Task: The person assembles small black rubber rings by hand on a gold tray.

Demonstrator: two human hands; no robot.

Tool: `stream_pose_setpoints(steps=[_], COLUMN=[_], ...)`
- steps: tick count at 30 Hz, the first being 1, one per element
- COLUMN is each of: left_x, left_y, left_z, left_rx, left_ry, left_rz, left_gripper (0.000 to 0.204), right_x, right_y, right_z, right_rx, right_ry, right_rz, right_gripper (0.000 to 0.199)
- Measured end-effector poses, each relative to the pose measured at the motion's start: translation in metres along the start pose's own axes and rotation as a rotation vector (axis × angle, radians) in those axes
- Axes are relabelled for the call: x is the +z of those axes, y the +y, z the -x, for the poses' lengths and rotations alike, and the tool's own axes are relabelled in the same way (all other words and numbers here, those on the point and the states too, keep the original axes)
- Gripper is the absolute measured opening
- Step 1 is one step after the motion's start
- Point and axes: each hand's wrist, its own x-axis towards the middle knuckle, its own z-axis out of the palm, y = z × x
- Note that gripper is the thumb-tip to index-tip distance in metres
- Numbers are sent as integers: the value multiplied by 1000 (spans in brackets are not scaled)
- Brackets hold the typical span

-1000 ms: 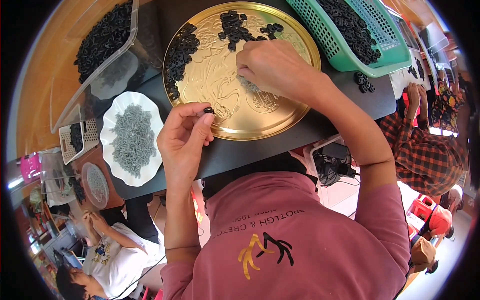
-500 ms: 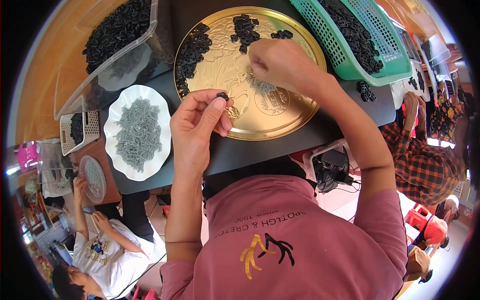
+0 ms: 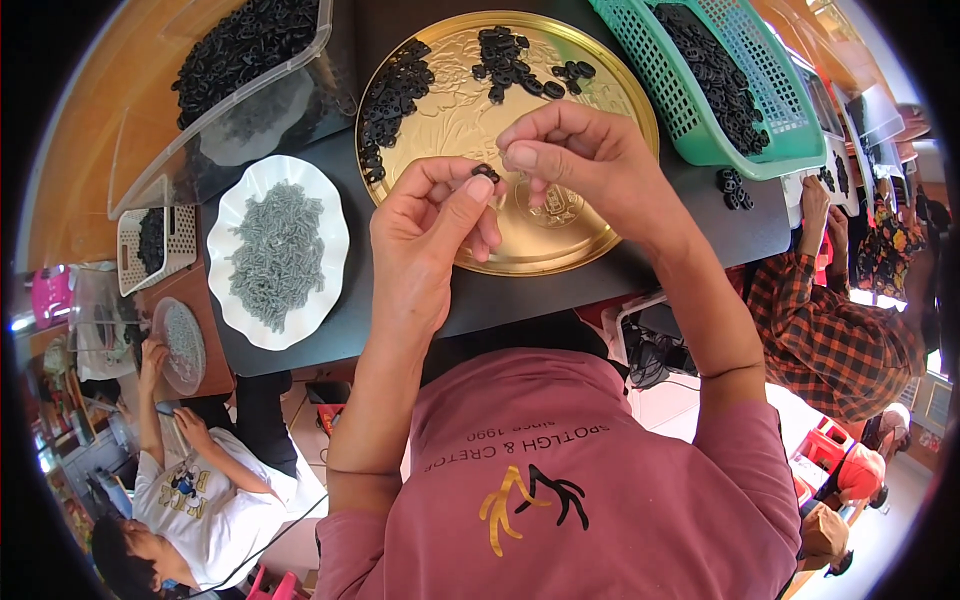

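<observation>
Black plastic — a small ring-shaped part [image 3: 486, 172] — is pinched between the thumb and forefinger of the left hand [image 3: 430, 235], which is raised above the near edge of a round gold tray [image 3: 590, 235]. The right hand [image 3: 590, 165] is held just beside it, its fingers curled together with the tips pressed close to the part; whether anything is gripped in that hand cannot be told. Both hands are seen over the embossed middle of the tray, and the tray is set on a dark table [image 3: 720, 225].

More black parts [image 3: 395, 95] are heaped along the far left of the tray, with a smaller cluster [image 3: 510, 60] at its far edge. To the right, a green plastic basket [image 3: 700, 130] is filled with the same black pieces, and a few loose ones [image 3: 735, 188] are lying on the table just near it. To the left of the tray a white scalloped plate [image 3: 330, 240] is loaded with grey pieces, and beyond it a clear plastic bin [image 3: 200, 130] of black parts is tilted. A small white crate [image 3: 178, 245] is placed at the far left.

Other people are seen at the edges — one in a white shirt [image 3: 200, 490] at lower left, one in a plaid sleeve [image 3: 830, 340] at right.
</observation>
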Motion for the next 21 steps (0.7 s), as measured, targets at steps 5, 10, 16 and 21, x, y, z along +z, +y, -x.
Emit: stream_pose_setpoints(steps=[5,10,16,21], left_x=[2,2,2,2], left_y=[1,1,0,0], left_z=[2,5,6,7], left_rx=[-13,-12,7,10], left_ry=[32,22,10,17], left_rz=[9,15,25,11], left_gripper=[16,16,15,13], right_x=[13,17,20,22], right_y=[1,4,5,4], right_z=[10,12,14,15], right_rx=[-18,-12,-17,-50], right_ry=[70,116,132,148], right_rz=[29,35,45,73], right_gripper=[16,16,16,16])
